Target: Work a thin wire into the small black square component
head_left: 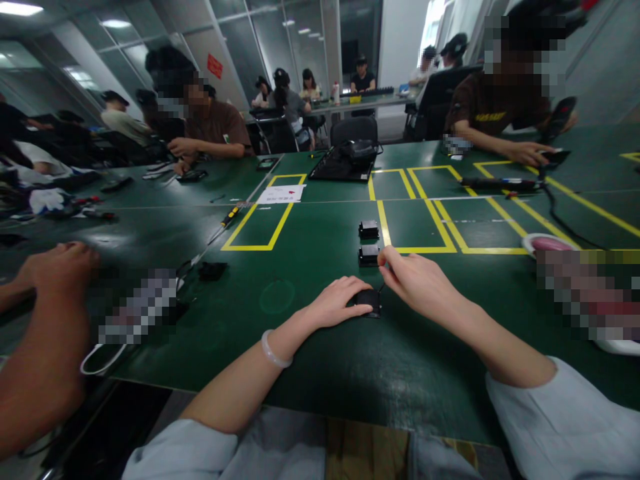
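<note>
On the green table, my left hand (345,301) rests over a small black block-shaped part (369,301), with its thumb and fingers closed on the sides. Just right of it, my right hand (417,280) is closed in a pinch. A thin dark rod-like piece (381,289) runs down from those fingertips to the right edge of the part; its exact kind is too small to make out. Straight beyond the hands stand two similar black blocks, the nearer block (369,255) close to my right fingertips and the farther block (369,230) behind it.
Yellow tape outlines (420,251) mark the green table (310,360). A yellow-black screwdriver (230,217), a small black piece (213,270) and a blurred-out phone-like object (140,303) lie left. Another person's arm (50,333) reaches in there. A pinkish object (555,243) sits right; coworkers sit opposite.
</note>
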Demonstrator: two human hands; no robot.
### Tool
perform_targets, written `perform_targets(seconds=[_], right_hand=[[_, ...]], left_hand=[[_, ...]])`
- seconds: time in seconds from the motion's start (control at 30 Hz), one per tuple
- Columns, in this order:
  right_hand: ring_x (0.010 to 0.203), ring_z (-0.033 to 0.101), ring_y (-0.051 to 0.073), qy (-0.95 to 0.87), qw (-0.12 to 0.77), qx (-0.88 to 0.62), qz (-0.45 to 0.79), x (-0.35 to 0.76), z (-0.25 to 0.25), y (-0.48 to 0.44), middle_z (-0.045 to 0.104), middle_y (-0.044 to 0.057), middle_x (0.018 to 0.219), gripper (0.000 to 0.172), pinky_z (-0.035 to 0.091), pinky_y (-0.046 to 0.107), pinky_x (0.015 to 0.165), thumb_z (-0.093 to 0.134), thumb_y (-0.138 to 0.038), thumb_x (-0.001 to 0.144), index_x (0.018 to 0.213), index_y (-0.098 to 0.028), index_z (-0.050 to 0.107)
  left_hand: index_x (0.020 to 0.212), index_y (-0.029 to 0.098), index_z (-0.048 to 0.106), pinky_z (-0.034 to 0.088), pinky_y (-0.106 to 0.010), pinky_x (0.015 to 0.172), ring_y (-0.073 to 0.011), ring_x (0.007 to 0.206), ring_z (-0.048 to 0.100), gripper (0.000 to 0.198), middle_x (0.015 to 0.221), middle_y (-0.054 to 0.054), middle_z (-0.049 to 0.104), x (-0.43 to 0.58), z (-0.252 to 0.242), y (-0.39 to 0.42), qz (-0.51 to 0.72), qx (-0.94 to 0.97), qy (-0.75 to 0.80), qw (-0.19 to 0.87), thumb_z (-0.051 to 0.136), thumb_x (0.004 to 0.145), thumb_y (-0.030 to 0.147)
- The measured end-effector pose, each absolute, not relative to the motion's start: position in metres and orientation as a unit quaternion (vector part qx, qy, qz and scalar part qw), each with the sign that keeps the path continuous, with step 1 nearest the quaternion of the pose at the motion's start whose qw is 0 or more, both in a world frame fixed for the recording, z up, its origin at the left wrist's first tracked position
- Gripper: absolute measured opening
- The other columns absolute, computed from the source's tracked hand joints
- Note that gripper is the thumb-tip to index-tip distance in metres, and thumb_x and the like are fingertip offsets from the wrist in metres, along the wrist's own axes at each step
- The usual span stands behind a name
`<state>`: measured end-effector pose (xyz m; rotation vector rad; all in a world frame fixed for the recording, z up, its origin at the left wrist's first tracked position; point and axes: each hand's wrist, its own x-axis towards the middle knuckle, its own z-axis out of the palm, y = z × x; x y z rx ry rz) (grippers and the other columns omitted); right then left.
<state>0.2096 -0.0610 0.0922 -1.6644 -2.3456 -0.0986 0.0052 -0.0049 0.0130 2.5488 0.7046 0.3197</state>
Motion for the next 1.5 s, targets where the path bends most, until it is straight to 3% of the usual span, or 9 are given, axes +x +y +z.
perform_targets(seconds=[0.17,0.4,0.7,1.0,1.27,1.5], right_hand=[[0.067,0.063,0.02,-0.803,0.139,-0.579,-0.026,0.2089,0.0934,-0.0621,0.067,0.003,0.075,0.015,0.034,0.027,0.06,0.04,-0.023,0.095,0.105,-0.017,0.049],[0.072,0.065,0.022,-0.812,0.133,-0.568,-0.017,0.2074,0.0966,-0.0629,0.069,0.004,0.079,0.02,0.036,0.028,0.062,0.039,-0.035,0.099,0.1,-0.018,0.05],[0.071,0.065,0.021,-0.802,0.126,-0.583,-0.031,0.2076,0.095,-0.0618,0.069,0.004,0.079,0.015,0.035,0.028,0.063,0.039,-0.021,0.095,0.104,-0.017,0.051],[0.071,0.064,0.02,-0.814,0.147,-0.563,-0.015,0.2081,0.0951,-0.0634,0.069,0.003,0.079,0.019,0.035,0.028,0.064,0.038,-0.034,0.099,0.1,-0.019,0.05],[0.068,0.064,0.02,-0.803,0.134,-0.58,-0.033,0.2071,0.0964,-0.0628,0.069,0.005,0.077,0.016,0.034,0.028,0.061,0.038,-0.021,0.095,0.103,-0.017,0.05],[0.071,0.065,0.021,-0.811,0.142,-0.567,-0.023,0.2074,0.0958,-0.0634,0.069,0.004,0.079,0.017,0.036,0.028,0.064,0.036,-0.027,0.097,0.103,-0.018,0.05]], left_hand=[[0.125,0.023,0.054,0.042,-0.038,0.097,-0.0237,0.11,0.054,0.043,0.122,-0.008,0.059,0.0052,0.0149,-0.0052,0.11,0.931,0.257,0.234,0.047,0.096,0.053],[0.126,0.023,0.054,0.041,-0.038,0.097,-0.0237,0.11,0.054,0.044,0.121,-0.008,0.059,0.0053,0.014,-0.0054,0.113,0.93,0.257,0.237,0.047,0.096,0.054],[0.125,0.023,0.055,0.042,-0.037,0.096,-0.0236,0.11,0.054,0.043,0.121,-0.008,0.059,0.0054,0.0149,-0.0058,0.113,0.928,0.261,0.239,0.047,0.096,0.054],[0.128,0.024,0.053,0.041,-0.037,0.097,-0.0235,0.11,0.054,0.045,0.122,-0.008,0.059,0.0053,0.0133,-0.0052,0.115,0.928,0.259,0.243,0.047,0.096,0.054],[0.126,0.024,0.055,0.041,-0.038,0.097,-0.0233,0.11,0.054,0.043,0.121,-0.007,0.059,0.0055,0.0144,-0.0056,0.115,0.926,0.263,0.245,0.047,0.095,0.054],[0.127,0.023,0.053,0.041,-0.037,0.098,-0.0235,0.111,0.053,0.044,0.123,-0.008,0.059,0.0055,0.0152,-0.0057,0.113,0.929,0.259,0.241,0.048,0.095,0.053]])
